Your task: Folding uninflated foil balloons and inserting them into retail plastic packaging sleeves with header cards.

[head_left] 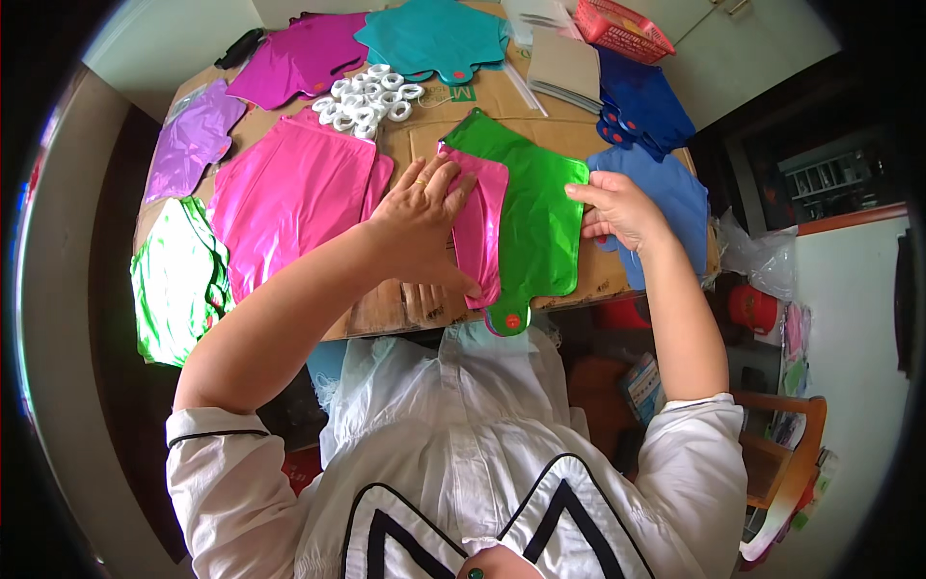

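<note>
In front of me lies a flat green foil balloon point(540, 227) with a rounded tab and a red dot at its near end. A folded pink foil piece point(484, 232) covers its left side. My left hand point(417, 224) rests on the pink foil with fingers spread, thumb near its lower corner. My right hand point(622, 207) pinches the green balloon's right edge between thumb and fingers. Left of my left hand lies a stack of flat pink foil balloons point(285, 188). Blue foil balloons point(666, 203) sit partly behind my right hand.
Around the cardboard-covered table point(386, 314) lie green point(178, 289), lilac point(193, 140), purple point(299, 58), teal point(434, 39) and dark blue foil stacks point(641, 101). White ring-shaped rolls point(367, 101) are heaped at the back. Grey-brown flat packs point(564, 68) and a red basket point(625, 29) stand back right.
</note>
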The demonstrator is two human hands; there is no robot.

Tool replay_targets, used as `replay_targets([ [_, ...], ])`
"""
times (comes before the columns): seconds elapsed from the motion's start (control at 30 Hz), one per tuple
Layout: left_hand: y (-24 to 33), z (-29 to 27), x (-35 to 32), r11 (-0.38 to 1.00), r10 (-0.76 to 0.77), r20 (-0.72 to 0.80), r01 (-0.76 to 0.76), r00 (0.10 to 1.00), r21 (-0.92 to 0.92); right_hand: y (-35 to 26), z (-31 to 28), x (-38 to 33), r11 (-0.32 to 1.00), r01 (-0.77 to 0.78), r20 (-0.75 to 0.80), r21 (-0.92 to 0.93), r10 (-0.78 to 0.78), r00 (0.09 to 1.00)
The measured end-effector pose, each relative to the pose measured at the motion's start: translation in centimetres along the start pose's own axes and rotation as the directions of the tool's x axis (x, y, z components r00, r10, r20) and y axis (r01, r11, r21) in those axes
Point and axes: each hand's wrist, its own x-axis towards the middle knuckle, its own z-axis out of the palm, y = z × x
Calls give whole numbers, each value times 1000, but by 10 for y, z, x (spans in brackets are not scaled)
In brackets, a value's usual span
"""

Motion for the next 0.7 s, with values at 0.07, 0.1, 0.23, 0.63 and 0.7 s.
replay_targets([
  [0.07,2,1,1,1000,-11,9,11,1000,1,3,-1,3,1000,22,-69,-11,-22,997],
  [0.1,3,0,1,1000,-13,13,13,1000,-1,8,1,7,999,45,-125,-23,-47,991],
  [0.23,1,-5,1,999,-17,36,18,999,-35,2,21,0,658,199,-320,-726,-580,749],
  [0.63,-3,8,-7,994,-52,-78,44,996,-101,0,150,6,-79,162,158,-984,-811,563],
  [0.7,-4,9,-8,993,-43,-97,32,994,-114,10,147,5,-26,242,149,-970,-849,507],
])
